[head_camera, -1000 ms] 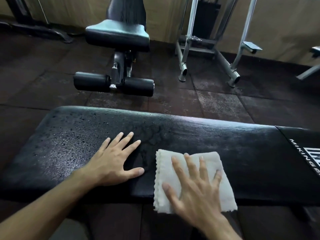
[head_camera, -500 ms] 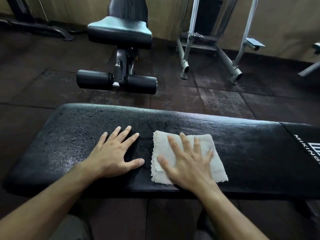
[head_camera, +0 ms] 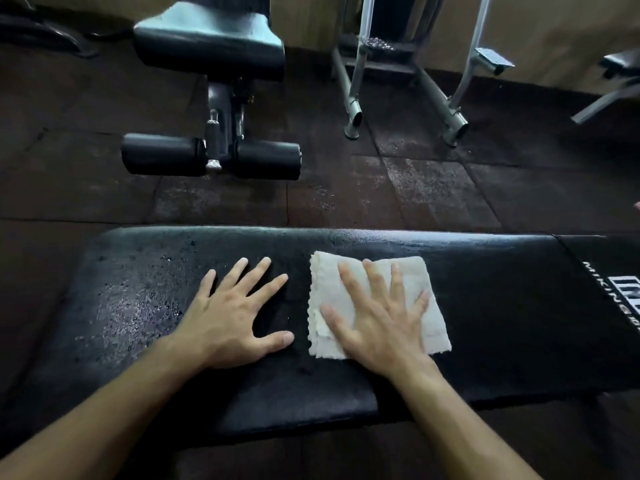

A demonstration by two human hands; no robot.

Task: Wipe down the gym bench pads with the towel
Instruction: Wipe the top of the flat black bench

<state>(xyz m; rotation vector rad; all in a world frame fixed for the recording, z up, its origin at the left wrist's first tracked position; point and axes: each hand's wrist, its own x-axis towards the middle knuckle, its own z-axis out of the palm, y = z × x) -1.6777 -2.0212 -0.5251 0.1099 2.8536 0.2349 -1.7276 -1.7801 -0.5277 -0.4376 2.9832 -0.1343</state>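
A long black bench pad (head_camera: 502, 306) runs across the view in front of me, its left part worn and speckled. A folded white towel (head_camera: 433, 327) lies flat on the middle of the pad. My right hand (head_camera: 377, 323) presses on the towel with fingers spread and straight. My left hand (head_camera: 232, 313) rests flat on the bare pad just left of the towel, fingers spread, not touching the cloth. White lettering (head_camera: 616, 296) marks the pad's right section.
Beyond the pad, on dark rubber floor tiles (head_camera: 433, 188), stands another black bench with a seat (head_camera: 207, 39) and two foam rollers (head_camera: 211, 159). A grey metal machine frame (head_camera: 405, 95) stands at the back right.
My right hand has slid the towel away from the pad's near edge toward the far side. My left hand has stayed in place on the pad.
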